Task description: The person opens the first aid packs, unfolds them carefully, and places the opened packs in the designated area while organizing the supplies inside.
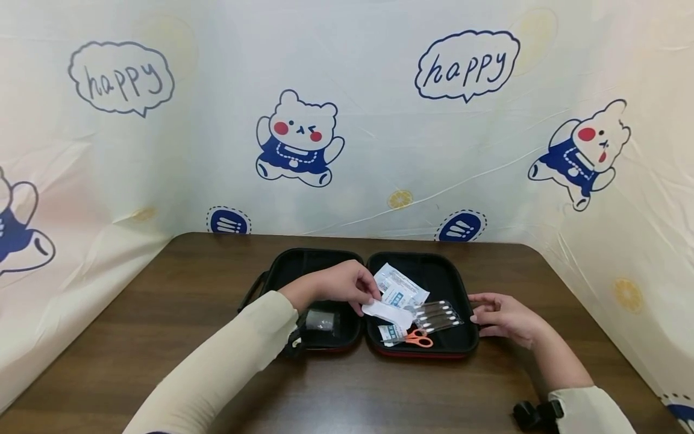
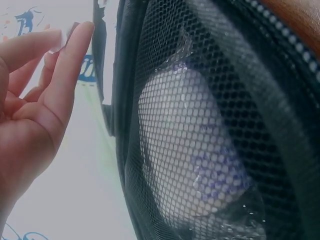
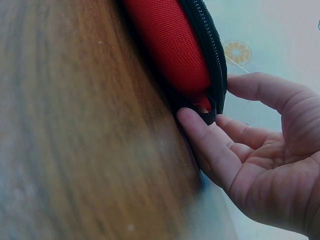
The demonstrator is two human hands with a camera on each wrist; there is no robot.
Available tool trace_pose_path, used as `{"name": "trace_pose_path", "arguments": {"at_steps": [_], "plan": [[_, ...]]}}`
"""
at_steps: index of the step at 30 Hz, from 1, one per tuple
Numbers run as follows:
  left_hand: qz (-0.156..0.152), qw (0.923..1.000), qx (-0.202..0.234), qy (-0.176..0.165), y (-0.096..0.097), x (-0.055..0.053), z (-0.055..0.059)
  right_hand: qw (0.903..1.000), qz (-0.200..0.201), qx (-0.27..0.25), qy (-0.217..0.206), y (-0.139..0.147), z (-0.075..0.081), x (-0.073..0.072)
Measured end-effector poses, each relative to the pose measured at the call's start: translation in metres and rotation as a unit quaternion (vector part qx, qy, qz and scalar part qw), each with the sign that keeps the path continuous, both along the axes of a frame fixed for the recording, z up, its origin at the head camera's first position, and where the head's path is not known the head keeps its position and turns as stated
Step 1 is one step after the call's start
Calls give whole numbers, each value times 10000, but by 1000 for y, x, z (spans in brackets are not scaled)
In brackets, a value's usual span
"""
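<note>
A red-and-black zip case (image 1: 467,286) lies unfolded on the table, both halves facing up. My left hand (image 1: 344,284) reaches across the left half and pinches one end of a flat white strip (image 1: 389,314) over the right half. Under and around the strip are white-and-blue packets (image 1: 398,282), bagged cotton swabs (image 1: 440,317) and orange-handled scissors (image 1: 420,339). My right hand (image 1: 506,319) grips the case's right edge, with thumb on the zip rim and fingers by a small black loop (image 3: 209,118). The scissors' blades are partly hidden.
Behind black mesh (image 2: 260,150) in the left half sits a wrapped whitish bundle (image 2: 182,145). A strap (image 1: 252,292) sticks out on that half's left side. The brown wooden table (image 1: 347,392) ends at a printed curtain (image 1: 368,150) behind.
</note>
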State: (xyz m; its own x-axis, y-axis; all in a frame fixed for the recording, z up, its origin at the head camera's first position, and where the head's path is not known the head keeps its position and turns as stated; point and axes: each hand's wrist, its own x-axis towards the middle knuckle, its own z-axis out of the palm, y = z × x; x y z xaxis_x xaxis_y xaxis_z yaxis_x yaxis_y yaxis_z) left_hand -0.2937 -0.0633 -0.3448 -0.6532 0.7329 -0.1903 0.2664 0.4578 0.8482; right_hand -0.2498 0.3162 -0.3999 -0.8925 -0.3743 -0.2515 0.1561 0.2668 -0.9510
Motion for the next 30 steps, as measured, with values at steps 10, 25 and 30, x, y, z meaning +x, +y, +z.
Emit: {"name": "trace_pose_path", "arguments": {"at_steps": [10, 25, 30], "plan": [[449, 9979, 471, -54, -22, 4, -1, 9999, 58, -148, 14, -1, -1, 1], [1218, 9874, 969, 277, -66, 13, -3, 9999, 44, -133, -7, 0, -1, 1], [1399, 9835, 1066, 431, -81, 15, -5, 9999, 33, -120, -8, 0, -1, 0]]}}
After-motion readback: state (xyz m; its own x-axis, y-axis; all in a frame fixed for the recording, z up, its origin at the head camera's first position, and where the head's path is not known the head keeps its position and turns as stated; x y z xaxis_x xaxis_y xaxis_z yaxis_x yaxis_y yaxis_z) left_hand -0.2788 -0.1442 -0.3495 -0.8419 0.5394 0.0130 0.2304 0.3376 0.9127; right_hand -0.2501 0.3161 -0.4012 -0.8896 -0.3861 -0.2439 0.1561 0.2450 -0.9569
